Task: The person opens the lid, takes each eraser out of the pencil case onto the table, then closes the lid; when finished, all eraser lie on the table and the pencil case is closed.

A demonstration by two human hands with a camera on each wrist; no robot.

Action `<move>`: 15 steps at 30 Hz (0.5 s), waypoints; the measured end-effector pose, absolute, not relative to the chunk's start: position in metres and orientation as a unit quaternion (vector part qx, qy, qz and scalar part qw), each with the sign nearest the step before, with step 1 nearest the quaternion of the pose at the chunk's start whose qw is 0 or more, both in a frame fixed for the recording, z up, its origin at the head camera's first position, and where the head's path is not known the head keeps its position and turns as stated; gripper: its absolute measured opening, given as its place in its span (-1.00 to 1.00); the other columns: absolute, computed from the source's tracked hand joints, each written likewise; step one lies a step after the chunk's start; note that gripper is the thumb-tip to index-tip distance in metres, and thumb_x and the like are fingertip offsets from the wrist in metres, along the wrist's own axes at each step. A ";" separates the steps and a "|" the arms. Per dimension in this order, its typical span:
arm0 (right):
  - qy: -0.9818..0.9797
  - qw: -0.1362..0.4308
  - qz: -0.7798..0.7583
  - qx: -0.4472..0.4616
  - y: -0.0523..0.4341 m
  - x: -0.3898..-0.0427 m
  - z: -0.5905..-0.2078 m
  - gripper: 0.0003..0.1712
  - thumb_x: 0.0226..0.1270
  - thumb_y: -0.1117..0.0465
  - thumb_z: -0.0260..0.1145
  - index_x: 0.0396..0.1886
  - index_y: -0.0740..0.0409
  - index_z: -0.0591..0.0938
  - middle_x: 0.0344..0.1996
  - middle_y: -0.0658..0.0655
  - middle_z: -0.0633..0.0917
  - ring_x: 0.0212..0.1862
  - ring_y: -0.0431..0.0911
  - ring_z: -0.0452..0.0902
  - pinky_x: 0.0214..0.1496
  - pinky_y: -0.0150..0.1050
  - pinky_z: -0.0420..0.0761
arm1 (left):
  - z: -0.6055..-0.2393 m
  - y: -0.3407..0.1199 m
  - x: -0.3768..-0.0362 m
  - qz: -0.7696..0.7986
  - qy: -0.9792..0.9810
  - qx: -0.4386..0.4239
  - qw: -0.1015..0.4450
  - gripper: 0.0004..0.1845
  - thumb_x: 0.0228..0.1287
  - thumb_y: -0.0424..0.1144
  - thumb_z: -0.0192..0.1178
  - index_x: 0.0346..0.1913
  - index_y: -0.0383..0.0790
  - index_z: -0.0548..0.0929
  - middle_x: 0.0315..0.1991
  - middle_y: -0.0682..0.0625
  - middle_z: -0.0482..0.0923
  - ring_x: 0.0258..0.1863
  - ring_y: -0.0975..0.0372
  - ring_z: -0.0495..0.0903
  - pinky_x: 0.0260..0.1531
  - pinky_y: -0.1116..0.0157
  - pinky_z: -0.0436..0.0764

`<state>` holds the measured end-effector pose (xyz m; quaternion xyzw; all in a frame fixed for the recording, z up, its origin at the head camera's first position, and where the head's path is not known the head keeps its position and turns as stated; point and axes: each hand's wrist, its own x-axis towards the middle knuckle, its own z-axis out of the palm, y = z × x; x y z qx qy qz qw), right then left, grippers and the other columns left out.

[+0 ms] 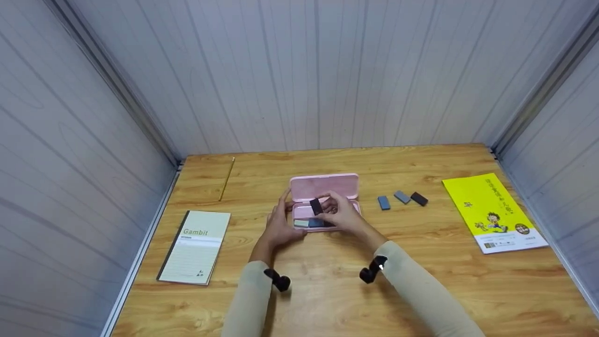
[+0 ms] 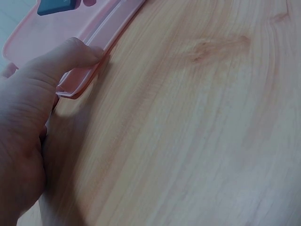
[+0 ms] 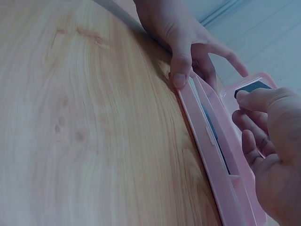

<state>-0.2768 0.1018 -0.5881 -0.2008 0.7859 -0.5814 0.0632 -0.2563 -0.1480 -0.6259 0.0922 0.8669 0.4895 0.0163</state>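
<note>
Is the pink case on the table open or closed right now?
Open. The pink case's lid stands up behind its tray, where blocks lie; the right hand pinches a dark block above.

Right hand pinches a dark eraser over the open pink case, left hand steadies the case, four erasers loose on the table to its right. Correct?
Three, not four: head view shows three loose erasers right of the pink case.
</note>
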 end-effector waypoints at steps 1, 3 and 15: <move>0.788 0.061 -0.579 -0.201 0.104 -0.277 -0.588 -0.41 0.31 0.43 0.62 0.30 0.43 0.63 -0.15 0.50 0.82 -0.20 -0.26 0.67 -0.04 -0.44 0.65 | -0.626 -0.148 -0.256 0.488 0.868 0.092 0.017 0.53 -0.17 -0.21 0.79 0.86 0.14 -0.01 0.47 -0.10 0.69 0.50 -0.04 0.49 0.48 -0.12 0.23; 0.786 0.061 -0.582 -0.199 0.108 -0.277 -0.589 -0.40 0.33 0.44 0.60 0.32 0.44 0.62 -0.16 0.49 0.82 -0.20 -0.30 0.67 -0.03 -0.45 0.66 | -0.626 -0.148 -0.256 0.489 0.868 0.091 0.018 0.53 -0.17 -0.20 0.79 0.86 0.15 -0.01 0.46 -0.09 0.70 0.49 -0.04 0.49 0.48 -0.12 0.23; 0.778 0.075 -0.596 -0.182 0.142 -0.282 -0.585 -0.39 0.40 0.54 0.48 0.41 0.46 0.54 -0.12 0.52 0.81 -0.20 -0.29 0.70 -0.05 -0.45 0.68 | -0.626 -0.149 -0.258 0.490 0.867 0.079 0.037 0.55 -0.15 -0.20 0.79 0.86 0.23 -0.03 0.48 -0.05 0.67 0.53 -0.02 0.43 0.58 -0.14 0.15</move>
